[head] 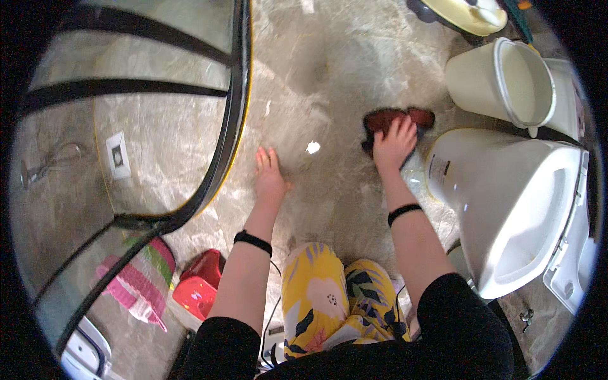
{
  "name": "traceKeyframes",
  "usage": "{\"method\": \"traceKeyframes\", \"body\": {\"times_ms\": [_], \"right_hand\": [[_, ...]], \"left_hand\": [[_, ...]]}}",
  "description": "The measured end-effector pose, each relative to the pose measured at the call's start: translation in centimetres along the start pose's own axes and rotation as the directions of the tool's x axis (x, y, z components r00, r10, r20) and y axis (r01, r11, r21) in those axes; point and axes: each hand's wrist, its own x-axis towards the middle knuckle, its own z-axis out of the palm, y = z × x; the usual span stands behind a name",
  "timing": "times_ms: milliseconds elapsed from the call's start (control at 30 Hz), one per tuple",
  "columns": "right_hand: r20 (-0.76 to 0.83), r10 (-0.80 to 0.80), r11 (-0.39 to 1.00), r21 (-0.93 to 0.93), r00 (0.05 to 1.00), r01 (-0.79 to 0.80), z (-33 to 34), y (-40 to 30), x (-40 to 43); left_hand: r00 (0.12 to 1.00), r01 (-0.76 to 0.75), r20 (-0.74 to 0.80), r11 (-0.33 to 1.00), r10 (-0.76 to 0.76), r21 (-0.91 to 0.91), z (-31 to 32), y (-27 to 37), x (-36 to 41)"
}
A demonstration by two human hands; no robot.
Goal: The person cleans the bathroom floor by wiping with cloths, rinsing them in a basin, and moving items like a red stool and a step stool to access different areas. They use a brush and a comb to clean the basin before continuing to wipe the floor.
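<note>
My right hand (395, 145) lies palm down on a dark reddish-brown cloth (382, 118), which is bunched on the grey marble-patterned floor (327, 199). Part of the cloth is hidden under the palm. To the left, my left hand (270, 178) is empty and rests on or just over the floor, fingers stretched out. Beside the right forearm stands a white toilet (484, 199), its bowl facing up and its seat ring raised. Between the hands and my body, my knees in yellow floral trousers (313, 294) are bent low.
A black-framed glass shower enclosure (232, 109) curves along the left, with a square floor drain (118, 155) inside. A white bin (475, 80) stands beyond the toilet. Red plastic objects (199, 285) and a pink-and-green textile (137, 280) lie lower left. A yellow basin-like object (470, 14) sits top right.
</note>
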Motion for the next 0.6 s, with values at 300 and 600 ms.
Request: {"method": "traceKeyframes", "body": {"times_ms": [300, 600], "right_hand": [[0.003, -0.814, 0.56, 0.274, 0.581, 0.782, -0.3, -18.7, -4.8], [0.077, -0.994, -0.049, 0.372, -0.083, 0.927, -2.7, -22.7, -25.7]], "left_hand": [[0.998, -0.061, -0.027, 0.78, 0.056, -0.623, -2.4, -9.2, -0.4], [0.859, 0.154, -0.323, 0.801, -0.398, -0.579, 7.5, -21.9, -21.3]]}}
